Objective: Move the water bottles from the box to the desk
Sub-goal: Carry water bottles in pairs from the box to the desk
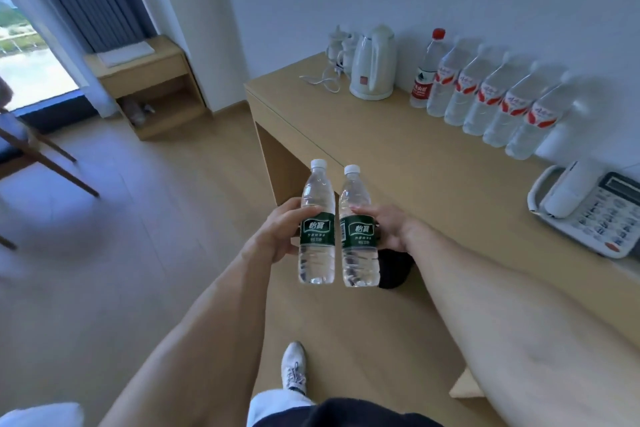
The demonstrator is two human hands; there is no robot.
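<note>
Being carried in the air, short of the desk [398, 156]: two green-labelled water bottles, one per hand. Left bottle [317, 225] is being gripped at the label by the left hand [277, 236], fingers wrapped closed around it. Right bottle [358, 229] is being held likewise by the right hand [388, 229], fingers clamped on the label. Both long axes are being kept near upright, white caps up, the bottles side by side and nearly touching. The desk top is lying ahead and to the right, so the right hand is judged nearer. A row of red-labelled bottles [485, 97] is standing along the wall beside a kettle [374, 62]; bare surface is lying in front of it. The box is not being shown.
</note>
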